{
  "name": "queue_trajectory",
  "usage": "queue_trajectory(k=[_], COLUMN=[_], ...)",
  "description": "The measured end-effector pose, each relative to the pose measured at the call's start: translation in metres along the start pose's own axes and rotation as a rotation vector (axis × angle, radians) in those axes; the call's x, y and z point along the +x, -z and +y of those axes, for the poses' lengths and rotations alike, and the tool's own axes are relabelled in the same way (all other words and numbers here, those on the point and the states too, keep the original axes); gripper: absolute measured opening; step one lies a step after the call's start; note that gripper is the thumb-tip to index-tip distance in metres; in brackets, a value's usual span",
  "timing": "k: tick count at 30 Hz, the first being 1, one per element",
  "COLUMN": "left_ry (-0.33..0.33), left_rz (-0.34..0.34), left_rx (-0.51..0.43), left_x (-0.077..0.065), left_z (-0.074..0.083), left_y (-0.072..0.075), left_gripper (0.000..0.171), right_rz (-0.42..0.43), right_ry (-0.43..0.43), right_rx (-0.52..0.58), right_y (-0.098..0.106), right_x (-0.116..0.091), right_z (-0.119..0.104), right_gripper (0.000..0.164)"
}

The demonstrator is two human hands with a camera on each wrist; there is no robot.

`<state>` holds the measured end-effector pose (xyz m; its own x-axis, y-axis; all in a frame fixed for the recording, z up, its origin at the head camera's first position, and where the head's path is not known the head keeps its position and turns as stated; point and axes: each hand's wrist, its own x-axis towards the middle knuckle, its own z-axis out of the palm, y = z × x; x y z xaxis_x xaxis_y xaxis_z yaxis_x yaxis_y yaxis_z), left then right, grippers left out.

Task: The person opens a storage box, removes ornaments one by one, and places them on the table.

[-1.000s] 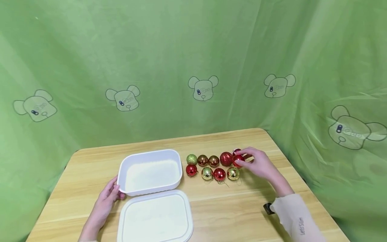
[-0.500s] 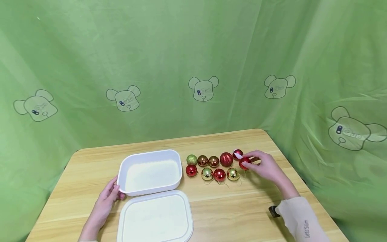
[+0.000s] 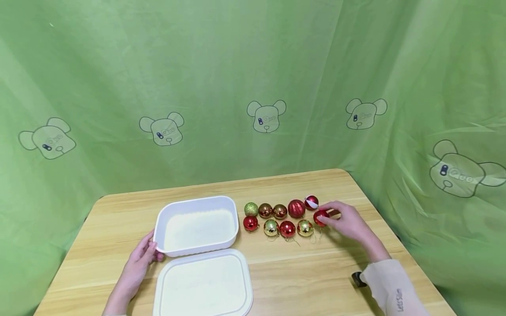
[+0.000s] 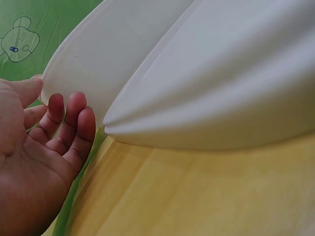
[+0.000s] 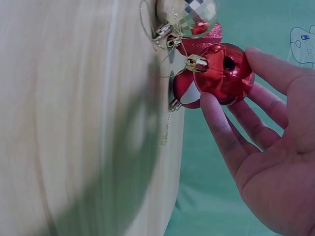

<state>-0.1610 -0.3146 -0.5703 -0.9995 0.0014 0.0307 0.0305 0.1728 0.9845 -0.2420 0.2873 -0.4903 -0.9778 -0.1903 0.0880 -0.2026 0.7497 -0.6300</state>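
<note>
My right hand [image 3: 349, 222] pinches a shiny red Christmas ball [image 5: 224, 73] between thumb and fingers, at the right end of the ball group. Its gold cap and string face the table side in the right wrist view. Just behind it lies a red-and-white Christmas ball [image 3: 311, 202]. To the left are a ridged red ball [image 3: 296, 209] and a gold mirrored ball [image 3: 305, 228]. At the left, my left hand [image 3: 138, 261] grips the near left corner of a white plastic box [image 3: 233, 235]. In the left wrist view, its curled fingers [image 4: 76, 115] are beside the box wall.
A white lid [image 3: 203, 285] lies flat in front of the box. More balls stand in two rows: a green glitter ball [image 3: 251, 209], two bronze ones [image 3: 265, 210], a red mirrored one [image 3: 287, 229] and others. Green curtain [image 3: 221, 87] surrounds the wooden table [image 3: 300, 276].
My right hand has drawn the red ball rightward and nearer to me, away from the red-and-white ball, which now shows fully. My left hand has stayed on the box.
</note>
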Motion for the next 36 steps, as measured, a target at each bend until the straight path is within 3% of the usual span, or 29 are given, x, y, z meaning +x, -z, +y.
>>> queue_trajectory(k=[19,36], left_ry=[0.037,0.016], left_rz=[0.006,0.002], left_rx=[0.007,-0.005], left_x=[-0.001,0.001], left_z=[0.001,0.000], left_y=[-0.001,0.000], left_gripper=[0.057,0.056], right_rz=[-0.031,-0.029], right_ry=[-0.020,-0.010], right_rx=[0.010,-0.001], right_y=[-0.010,-0.017], right_x=[0.002,0.007], right_z=[0.011,0.019], right_gripper=[0.041,0.039])
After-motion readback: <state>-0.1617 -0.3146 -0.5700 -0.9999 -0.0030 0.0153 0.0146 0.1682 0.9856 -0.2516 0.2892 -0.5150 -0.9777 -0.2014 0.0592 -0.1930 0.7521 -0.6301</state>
